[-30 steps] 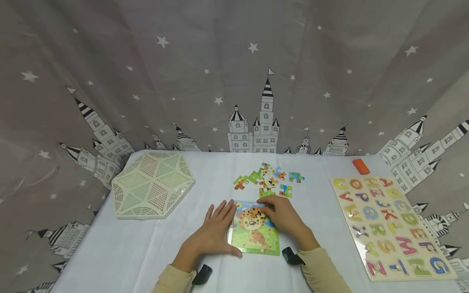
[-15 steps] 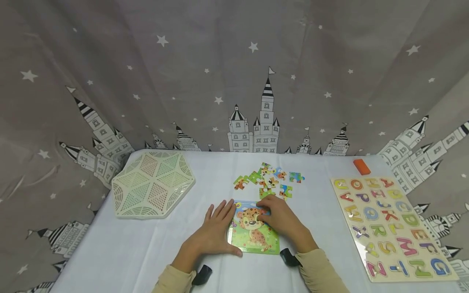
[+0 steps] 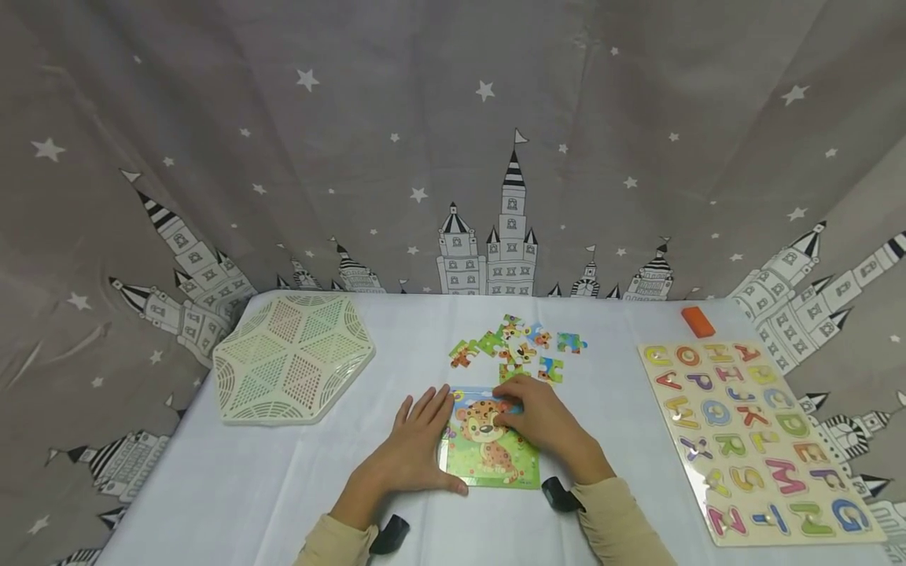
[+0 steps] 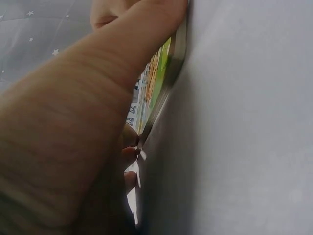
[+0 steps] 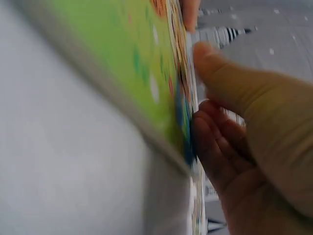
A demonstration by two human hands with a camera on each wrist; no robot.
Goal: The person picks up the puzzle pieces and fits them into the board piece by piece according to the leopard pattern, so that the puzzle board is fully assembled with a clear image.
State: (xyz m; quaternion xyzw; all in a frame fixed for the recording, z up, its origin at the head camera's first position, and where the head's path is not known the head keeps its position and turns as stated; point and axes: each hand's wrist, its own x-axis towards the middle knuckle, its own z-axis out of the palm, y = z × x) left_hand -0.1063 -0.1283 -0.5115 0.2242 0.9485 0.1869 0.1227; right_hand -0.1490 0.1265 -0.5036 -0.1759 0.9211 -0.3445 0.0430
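Observation:
A small square puzzle board (image 3: 488,472) with a spotted leopard cub on green and blue lies at the front middle of the white-covered table. My left hand (image 3: 410,448) lies along the board's left side, fingers extended towards its upper corner and the thumb at its lower edge. At the board's upper right, my right hand (image 3: 545,417) bends its thumb and fingers over a jigsaw piece, mostly covered by the hand. In the right wrist view the thumb (image 5: 220,73) and fingertips come down close to the picture surface. Several loose jigsaw pieces (image 3: 490,342) lie just behind the board.
At the left back lies a cream hexagonal panel (image 3: 293,358) with a coloured dotted star. On the right is a wooden alphabet board (image 3: 753,444), with an orange block (image 3: 697,321) behind it. A grey castle-print curtain (image 3: 354,157) hangs behind the table.
The right hand has turned and shifted slightly; the spotted piece seen askew under its thumb now looks lined up with the picture, mostly covered. The left hand has stayed in place.

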